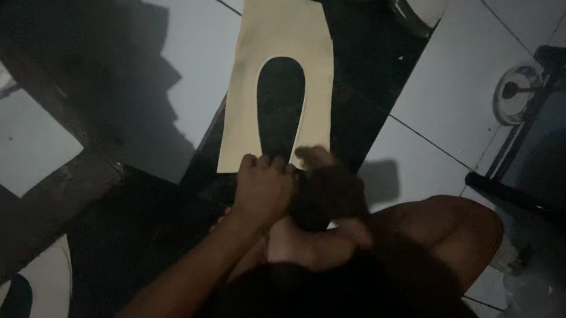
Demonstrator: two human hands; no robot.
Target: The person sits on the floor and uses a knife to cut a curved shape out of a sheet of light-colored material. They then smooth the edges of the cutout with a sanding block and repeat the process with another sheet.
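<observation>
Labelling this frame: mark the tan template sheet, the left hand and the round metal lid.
tan template sheet [279, 32], head view, on the upper flat part above the cut-out.
left hand [263, 190], head view, on the back of the hand.
round metal lid [516, 93], head view, on its shiny top.

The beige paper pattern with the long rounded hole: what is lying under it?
Under the beige paper pattern lies a black sheet, visible through the hole and on both sides, on pale floor tiles. Both hands, left and right, cover its near edge, hiding what is below there.
</observation>
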